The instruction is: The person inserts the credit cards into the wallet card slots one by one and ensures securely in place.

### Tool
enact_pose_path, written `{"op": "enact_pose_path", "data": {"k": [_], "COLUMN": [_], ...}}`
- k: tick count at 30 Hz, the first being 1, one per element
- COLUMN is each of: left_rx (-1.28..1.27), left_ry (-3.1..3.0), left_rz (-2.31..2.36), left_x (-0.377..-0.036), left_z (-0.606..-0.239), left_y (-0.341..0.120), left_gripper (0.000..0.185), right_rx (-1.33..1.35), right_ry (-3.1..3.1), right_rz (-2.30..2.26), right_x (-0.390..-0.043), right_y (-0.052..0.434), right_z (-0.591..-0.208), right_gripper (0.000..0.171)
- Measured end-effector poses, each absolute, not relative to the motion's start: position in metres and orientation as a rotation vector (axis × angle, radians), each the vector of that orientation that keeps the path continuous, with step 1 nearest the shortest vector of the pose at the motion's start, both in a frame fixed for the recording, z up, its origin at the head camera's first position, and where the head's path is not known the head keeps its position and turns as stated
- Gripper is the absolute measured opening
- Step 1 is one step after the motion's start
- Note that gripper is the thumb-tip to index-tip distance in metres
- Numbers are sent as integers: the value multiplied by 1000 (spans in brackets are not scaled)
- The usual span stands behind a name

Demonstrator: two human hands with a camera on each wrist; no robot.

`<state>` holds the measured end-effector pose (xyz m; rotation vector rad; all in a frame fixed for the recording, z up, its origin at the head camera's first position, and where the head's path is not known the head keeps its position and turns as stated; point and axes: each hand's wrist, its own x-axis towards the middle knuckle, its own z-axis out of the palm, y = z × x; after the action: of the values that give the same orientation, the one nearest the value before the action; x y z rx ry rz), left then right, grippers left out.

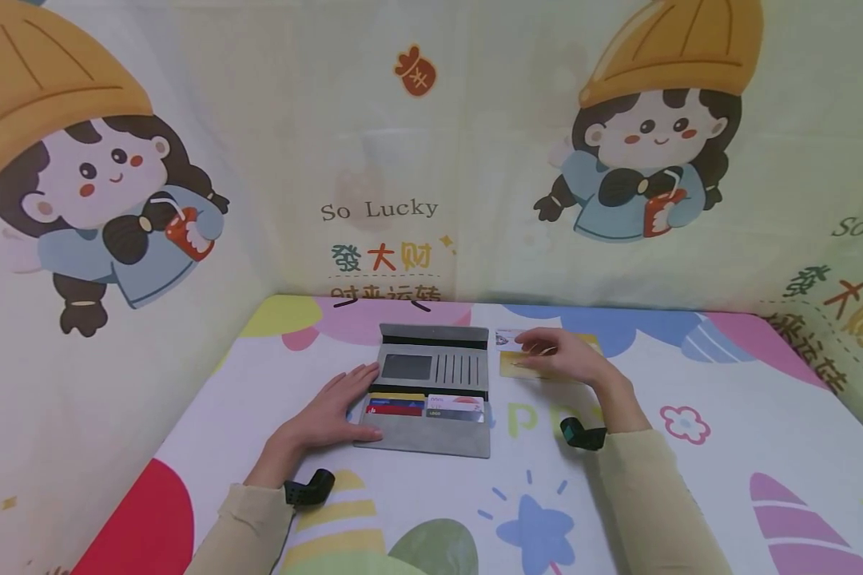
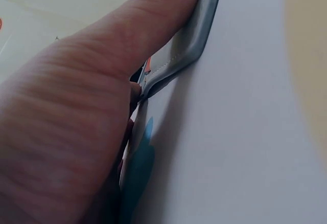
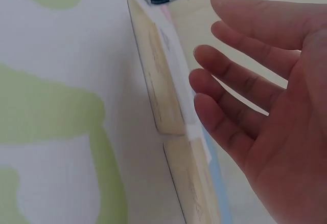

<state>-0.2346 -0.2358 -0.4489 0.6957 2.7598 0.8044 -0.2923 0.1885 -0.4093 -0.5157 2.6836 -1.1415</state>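
Grip empty: right hand, fingers apart and loosely bent, over gold cards on patterned tabletop, just right of unfolded grey wallet. Left hand spread, thumb and fingertips touching wallet's left edge.

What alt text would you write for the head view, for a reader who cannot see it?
A person's left hand rests on the left edge of an open grey rectangular wallet holding multicoloured cards. The right hand is over flat rectangular white and gold cards beside the wallet, on a white, colourfully printed table.
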Motion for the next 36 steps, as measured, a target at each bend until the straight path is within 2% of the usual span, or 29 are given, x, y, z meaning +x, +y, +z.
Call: {"op": "enact_pose_path", "data": {"k": [7, 29, 36], "left_rx": [700, 695, 703], "left_ry": [2755, 2749, 2751], "left_rz": [813, 801, 812], "left_x": [-235, -237, -236], "left_z": [-449, -448, -447], "left_y": [-236, -237, -237], "left_gripper": [106, 107, 106], "right_rx": [-472, -516, -513], "right_ry": [2683, 2746, 2751], "right_rz": [-1094, -924, -871], "right_x": [-298, -303, -304], "right_y": [194, 187, 183], "right_z": [-414, -421, -421], "right_gripper": [50, 42, 45]}}
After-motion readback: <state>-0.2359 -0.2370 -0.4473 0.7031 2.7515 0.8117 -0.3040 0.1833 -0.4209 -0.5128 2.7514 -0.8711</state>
